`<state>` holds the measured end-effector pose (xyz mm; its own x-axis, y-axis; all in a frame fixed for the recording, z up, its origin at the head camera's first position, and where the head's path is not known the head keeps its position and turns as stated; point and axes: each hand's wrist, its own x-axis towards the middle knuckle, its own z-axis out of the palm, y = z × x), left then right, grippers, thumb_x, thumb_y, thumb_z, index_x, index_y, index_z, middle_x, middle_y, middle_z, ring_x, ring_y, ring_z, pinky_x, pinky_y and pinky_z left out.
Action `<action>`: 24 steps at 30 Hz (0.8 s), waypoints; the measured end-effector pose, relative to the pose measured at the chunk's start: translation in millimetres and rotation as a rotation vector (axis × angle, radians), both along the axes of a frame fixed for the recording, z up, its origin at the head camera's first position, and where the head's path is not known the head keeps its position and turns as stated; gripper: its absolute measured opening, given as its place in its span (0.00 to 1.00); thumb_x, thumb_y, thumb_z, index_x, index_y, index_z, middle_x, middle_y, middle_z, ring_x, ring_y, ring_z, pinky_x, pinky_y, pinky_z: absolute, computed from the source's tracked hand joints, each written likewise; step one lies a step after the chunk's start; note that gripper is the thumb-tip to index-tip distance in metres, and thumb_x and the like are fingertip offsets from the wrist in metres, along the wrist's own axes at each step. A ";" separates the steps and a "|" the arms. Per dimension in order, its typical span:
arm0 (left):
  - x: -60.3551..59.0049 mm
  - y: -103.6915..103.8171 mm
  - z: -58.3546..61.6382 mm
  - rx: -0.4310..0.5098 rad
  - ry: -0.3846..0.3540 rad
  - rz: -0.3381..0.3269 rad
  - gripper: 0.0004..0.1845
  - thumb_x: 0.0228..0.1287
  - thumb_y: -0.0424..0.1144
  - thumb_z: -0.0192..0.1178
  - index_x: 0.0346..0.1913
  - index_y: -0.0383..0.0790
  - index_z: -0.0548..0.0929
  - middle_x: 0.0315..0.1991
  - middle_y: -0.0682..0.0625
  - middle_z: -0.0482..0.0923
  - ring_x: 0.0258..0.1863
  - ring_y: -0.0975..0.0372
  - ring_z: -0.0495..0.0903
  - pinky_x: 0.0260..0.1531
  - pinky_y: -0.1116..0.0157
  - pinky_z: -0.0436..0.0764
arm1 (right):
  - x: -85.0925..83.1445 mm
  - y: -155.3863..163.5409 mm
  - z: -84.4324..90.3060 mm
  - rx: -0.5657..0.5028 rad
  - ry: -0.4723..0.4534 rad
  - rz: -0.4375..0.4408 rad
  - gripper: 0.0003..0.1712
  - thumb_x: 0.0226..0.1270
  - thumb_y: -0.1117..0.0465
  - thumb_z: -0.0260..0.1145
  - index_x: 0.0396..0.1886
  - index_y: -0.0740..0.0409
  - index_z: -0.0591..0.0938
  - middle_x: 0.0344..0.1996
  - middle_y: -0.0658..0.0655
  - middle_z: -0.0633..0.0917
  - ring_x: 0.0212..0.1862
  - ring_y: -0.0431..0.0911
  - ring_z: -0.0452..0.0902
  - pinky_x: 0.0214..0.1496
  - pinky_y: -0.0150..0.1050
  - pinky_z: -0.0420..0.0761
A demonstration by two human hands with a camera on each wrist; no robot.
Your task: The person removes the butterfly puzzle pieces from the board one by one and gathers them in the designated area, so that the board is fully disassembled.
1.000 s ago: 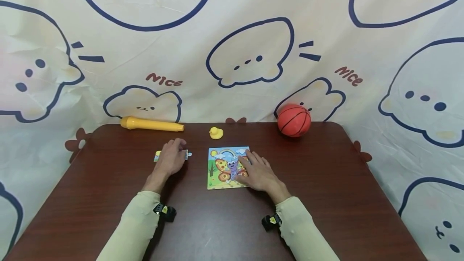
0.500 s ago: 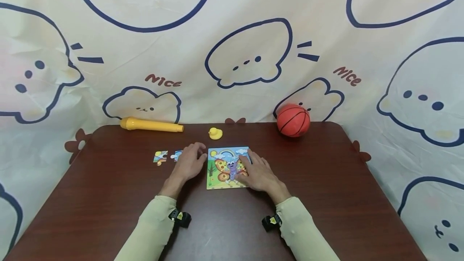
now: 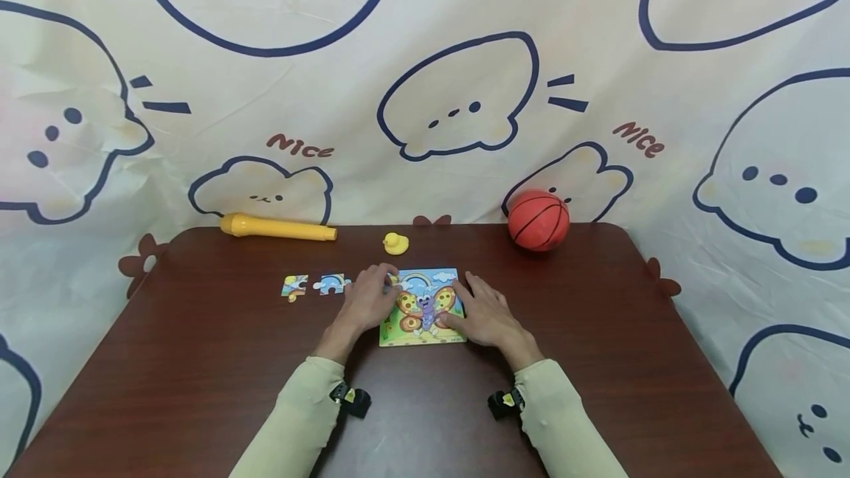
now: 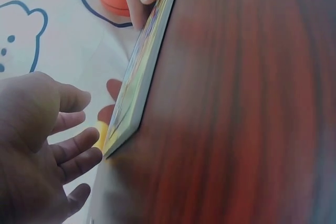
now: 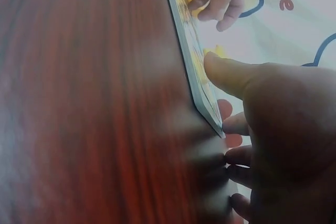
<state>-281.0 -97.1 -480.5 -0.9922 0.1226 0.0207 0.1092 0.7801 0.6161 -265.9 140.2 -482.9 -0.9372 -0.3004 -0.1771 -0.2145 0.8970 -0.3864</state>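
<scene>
The puzzle board (image 3: 421,307) lies flat mid-worktop (image 3: 199,360), and the work looks to be at the piece-fitting step: the left hand (image 3: 369,301) sits at the board's upper-left corner, fingers curled, though whether it pinches a piece I cannot tell. The right hand (image 3: 483,313) lies with relaxed fingers on the board's right edge, steadying it and gripping nothing. Two loose pieces (image 3: 294,286) (image 3: 332,283) wait just left, so the next move likely calls for seating whatever is at that corner, then reaching for the nearer piece.

A dark brown table (image 3: 199,360) carries a puzzle board (image 3: 420,308) near its middle. Left of the board lie two loose puzzle pieces (image 3: 313,285); behind it sits a yellow duck (image 3: 395,243), with a yellow flashlight (image 3: 277,227) far left and an orange ball (image 3: 538,220) to the right
</scene>
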 end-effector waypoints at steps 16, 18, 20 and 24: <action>-0.2 33.4 -2.1 -0.040 -0.014 -0.069 0.17 0.64 0.48 0.61 0.53 0.47 0.79 0.47 0.49 0.76 0.51 0.54 0.67 0.58 0.43 0.56 | 0.6 1.1 -0.5 0.056 0.019 -0.028 0.46 0.60 0.30 0.59 0.75 0.43 0.61 0.77 0.60 0.53 0.77 0.58 0.43 0.72 0.65 0.48; -1.0 37.1 -2.8 -0.053 -0.009 -0.086 0.17 0.64 0.48 0.61 0.53 0.47 0.80 0.48 0.49 0.76 0.51 0.54 0.67 0.57 0.43 0.57 | 0.9 0.9 -0.1 0.065 0.019 -0.038 0.46 0.59 0.30 0.59 0.74 0.41 0.61 0.77 0.60 0.53 0.77 0.59 0.43 0.72 0.66 0.47; -1.6 40.5 -3.4 -0.068 -0.001 -0.094 0.17 0.64 0.48 0.62 0.53 0.47 0.81 0.48 0.49 0.75 0.51 0.54 0.67 0.55 0.45 0.58 | 1.0 0.7 0.1 0.072 0.021 -0.041 0.46 0.59 0.29 0.59 0.74 0.41 0.62 0.77 0.59 0.53 0.77 0.59 0.43 0.71 0.67 0.47; -3.6 46.0 -3.9 -0.098 0.008 -0.094 0.16 0.64 0.49 0.62 0.51 0.48 0.82 0.50 0.50 0.75 0.51 0.55 0.66 0.54 0.46 0.59 | 0.8 0.6 1.1 0.086 0.030 -0.039 0.46 0.59 0.29 0.58 0.74 0.41 0.62 0.77 0.59 0.54 0.77 0.60 0.44 0.71 0.67 0.48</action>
